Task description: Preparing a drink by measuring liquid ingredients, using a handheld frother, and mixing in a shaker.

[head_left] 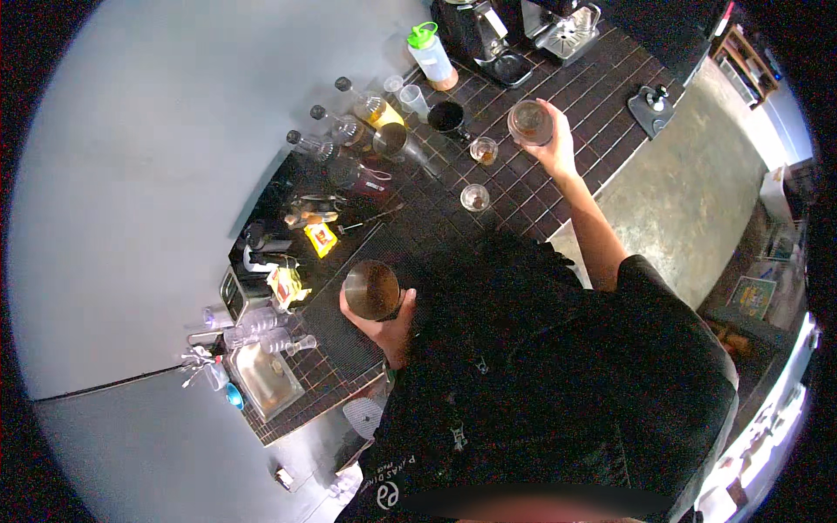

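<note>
Over the dark tiled counter (602, 96), the right hand (558, 148) holds a glass (530, 122) up at arm's length, fingers wrapped round its far side; the glass looks to have brownish liquid in it. Nearer the body, the left hand (384, 327) grips a metal tin (371, 289) from below, fingers curled round its wall, mouth up and showing a brown inside. Both hands are closed firmly on what they carry.

Between them on the counter stand two small glasses (475, 198), apart from each other, and a black cup (447, 116). Beyond these are pourer bottles (373, 109) in a row, a squeeze bottle (432, 57) with a green cap and a coffee machine (562, 26). A small sink (261, 376) sits at the counter's near end.

My guess at the risk: the raised glass is well out from the body and over the small glasses, so a tilt or a slipping grip could spill onto them or knock one over.
</note>
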